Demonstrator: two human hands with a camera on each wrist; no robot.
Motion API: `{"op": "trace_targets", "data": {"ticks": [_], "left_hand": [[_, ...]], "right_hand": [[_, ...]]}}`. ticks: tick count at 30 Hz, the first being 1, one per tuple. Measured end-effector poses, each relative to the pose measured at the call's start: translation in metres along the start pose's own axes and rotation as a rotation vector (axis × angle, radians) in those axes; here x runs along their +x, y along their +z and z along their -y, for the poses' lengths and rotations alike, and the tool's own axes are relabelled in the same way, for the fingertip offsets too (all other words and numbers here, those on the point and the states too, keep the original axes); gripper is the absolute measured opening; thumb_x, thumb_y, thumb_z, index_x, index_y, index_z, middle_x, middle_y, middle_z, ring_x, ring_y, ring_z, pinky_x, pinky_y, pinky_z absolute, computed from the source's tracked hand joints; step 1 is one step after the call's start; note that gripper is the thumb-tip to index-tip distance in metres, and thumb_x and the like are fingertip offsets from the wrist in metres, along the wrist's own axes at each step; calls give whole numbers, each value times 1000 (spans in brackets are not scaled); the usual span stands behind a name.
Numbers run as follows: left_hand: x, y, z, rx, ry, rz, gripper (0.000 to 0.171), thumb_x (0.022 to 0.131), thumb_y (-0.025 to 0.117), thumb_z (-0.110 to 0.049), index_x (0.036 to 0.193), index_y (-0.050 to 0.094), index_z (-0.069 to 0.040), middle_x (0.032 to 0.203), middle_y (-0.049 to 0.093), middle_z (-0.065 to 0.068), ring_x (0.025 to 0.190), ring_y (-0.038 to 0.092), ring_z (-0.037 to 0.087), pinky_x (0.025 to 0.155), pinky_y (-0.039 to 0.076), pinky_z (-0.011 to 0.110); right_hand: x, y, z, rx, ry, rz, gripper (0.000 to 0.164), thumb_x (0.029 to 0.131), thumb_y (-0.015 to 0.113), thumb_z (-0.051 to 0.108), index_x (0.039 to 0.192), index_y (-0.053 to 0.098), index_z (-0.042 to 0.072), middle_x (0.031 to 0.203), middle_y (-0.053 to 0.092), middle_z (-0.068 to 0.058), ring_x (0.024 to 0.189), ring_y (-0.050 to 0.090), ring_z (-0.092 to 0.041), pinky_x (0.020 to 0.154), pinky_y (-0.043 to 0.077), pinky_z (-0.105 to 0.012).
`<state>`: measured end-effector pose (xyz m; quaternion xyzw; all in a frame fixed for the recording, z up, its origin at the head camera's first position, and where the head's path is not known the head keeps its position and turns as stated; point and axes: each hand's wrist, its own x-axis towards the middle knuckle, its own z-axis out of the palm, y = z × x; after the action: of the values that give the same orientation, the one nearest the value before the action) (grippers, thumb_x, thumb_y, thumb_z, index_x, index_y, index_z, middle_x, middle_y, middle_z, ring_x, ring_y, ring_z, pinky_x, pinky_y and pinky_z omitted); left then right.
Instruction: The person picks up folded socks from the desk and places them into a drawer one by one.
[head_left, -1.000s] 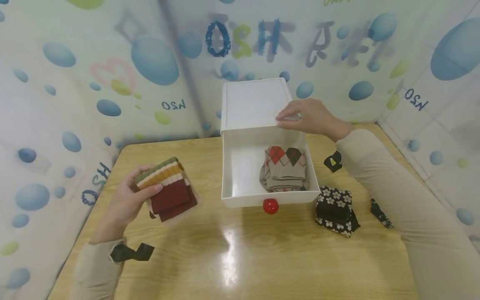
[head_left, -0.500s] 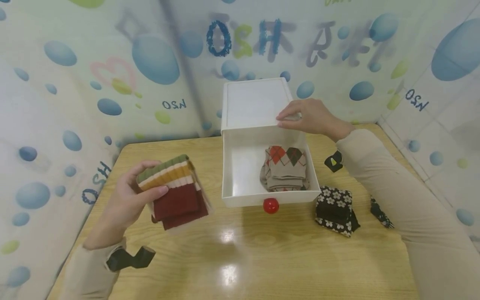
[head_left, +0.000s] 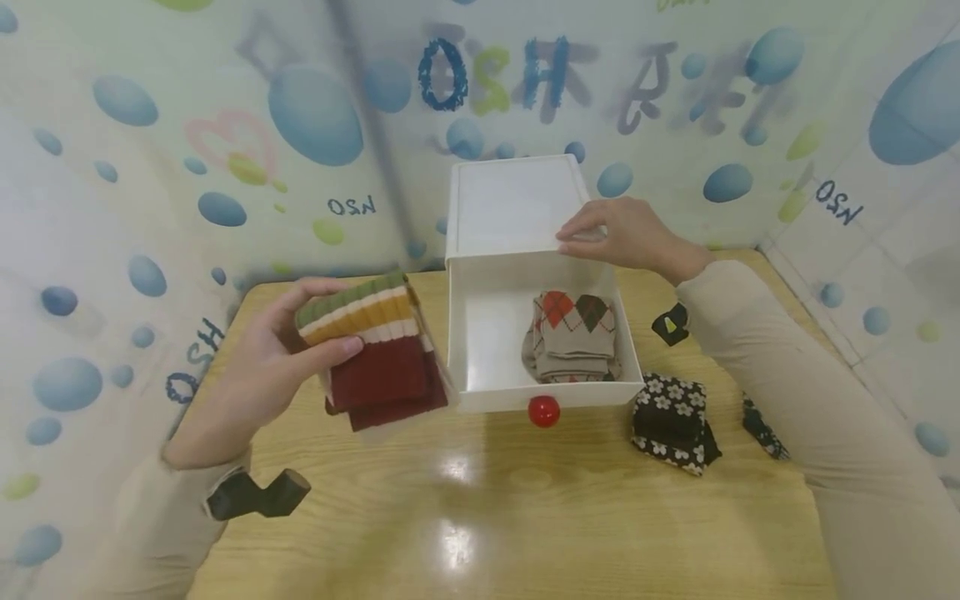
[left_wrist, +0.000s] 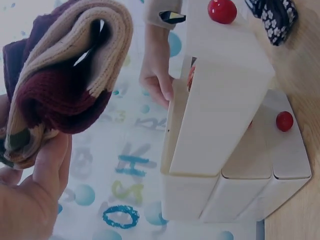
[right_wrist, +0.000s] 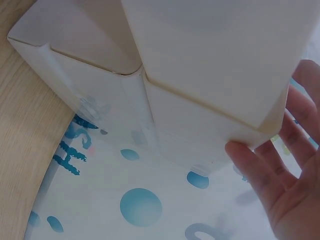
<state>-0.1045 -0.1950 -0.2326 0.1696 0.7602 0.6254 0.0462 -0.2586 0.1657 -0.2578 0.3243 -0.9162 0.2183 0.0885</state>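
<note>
Holding folded striped socks [head_left: 386, 367], green, cream, yellow and maroon: left-hand grip [head_left: 262, 371], thumb across the front, fingers behind. Socks' position: raised over the bench [head_left: 360, 533], just left of the open drawer [head_left: 487, 402]; apart from it in the left wrist view. Right-hand grip [head_left: 633, 237]: narrow, thumb and fingers about the upper right front edge of the white drawer unit [head_left: 517, 208]. Drawer contents: folded argyle socks [head_left: 581, 333], beige with orange and dark green diamonds, on the right side. Red knob [head_left: 543, 411] on drawer front; second red knob [left_wrist: 284, 121] lower down. Black floral bundle [head_left: 669, 421] on bench, near the drawer's right.
</note>
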Motion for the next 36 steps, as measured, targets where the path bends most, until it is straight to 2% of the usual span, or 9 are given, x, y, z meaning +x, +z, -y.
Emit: {"op": "trace_targets", "data": {"ticks": [5, 10, 16, 23, 25, 28, 30, 34, 36], "left_hand": [[13, 8, -11, 41, -12, 25, 42, 86, 57, -5, 124, 41, -14, 83, 62, 11, 60, 62, 27, 49, 52, 38], [27, 18, -15, 24, 18, 86, 40, 87, 54, -3, 123, 40, -11, 104, 52, 16, 80, 63, 27, 59, 53, 41], [44, 26, -22, 47, 14, 189, 42, 88, 54, -9, 126, 38, -15, 118, 45, 14, 86, 61, 28, 64, 53, 42], [64, 35, -23, 170, 71, 245, 45, 87, 57, -13, 128, 39, -15, 129, 39, 3, 61, 57, 23, 46, 48, 35], [70, 38, -21, 182, 60, 251, 45, 86, 58, -13, 127, 40, -16, 126, 42, 2, 64, 58, 22, 52, 50, 33], [78, 43, -17, 160, 28, 267, 45, 85, 59, -10, 126, 41, -14, 116, 49, 6, 83, 59, 22, 66, 52, 34], [82, 46, -14, 182, 22, 267, 44, 84, 60, -10, 125, 43, -14, 111, 52, 7, 81, 57, 21, 68, 50, 32], [91, 51, -11, 243, 31, 275, 44, 83, 63, -14, 123, 46, -16, 118, 49, 2, 82, 57, 18, 75, 47, 32], [95, 53, -10, 233, 30, 291, 44, 83, 63, -14, 123, 46, -15, 119, 48, 3, 89, 58, 19, 81, 47, 35]], "right_hand": [[0, 0, -1, -7, -14, -6, 22, 80, 66, 24, 97, 69, 10, 99, 64, -5, 85, 58, -21, 72, 45, -39], [1, 1, -1, -8, -27, 0, 22, 80, 65, 25, 97, 69, 10, 99, 64, -5, 84, 58, -20, 72, 45, -39], [1, 0, -1, -3, -17, 8, 22, 81, 65, 24, 97, 69, 10, 99, 64, -5, 87, 58, -22, 73, 45, -40], [0, -1, -1, -3, -5, 3, 21, 80, 65, 24, 96, 69, 11, 98, 64, -5, 87, 58, -22, 74, 44, -40], [0, -1, -1, -4, -4, 5, 21, 80, 65, 24, 96, 69, 11, 98, 64, -5, 88, 58, -22, 74, 44, -40], [1, -2, -1, -4, -4, 7, 22, 79, 66, 24, 96, 69, 11, 98, 64, -4, 88, 58, -22, 75, 45, -40], [1, -2, -1, -5, -4, 10, 22, 79, 66, 25, 97, 69, 11, 98, 64, -4, 88, 58, -21, 75, 45, -39], [1, -2, 0, -5, 5, 21, 23, 79, 66, 26, 98, 69, 12, 99, 64, -3, 89, 57, -20, 75, 44, -39], [1, -3, 0, -3, 11, 26, 23, 80, 66, 26, 98, 69, 12, 99, 64, -3, 89, 57, -20, 74, 44, -39]]}}
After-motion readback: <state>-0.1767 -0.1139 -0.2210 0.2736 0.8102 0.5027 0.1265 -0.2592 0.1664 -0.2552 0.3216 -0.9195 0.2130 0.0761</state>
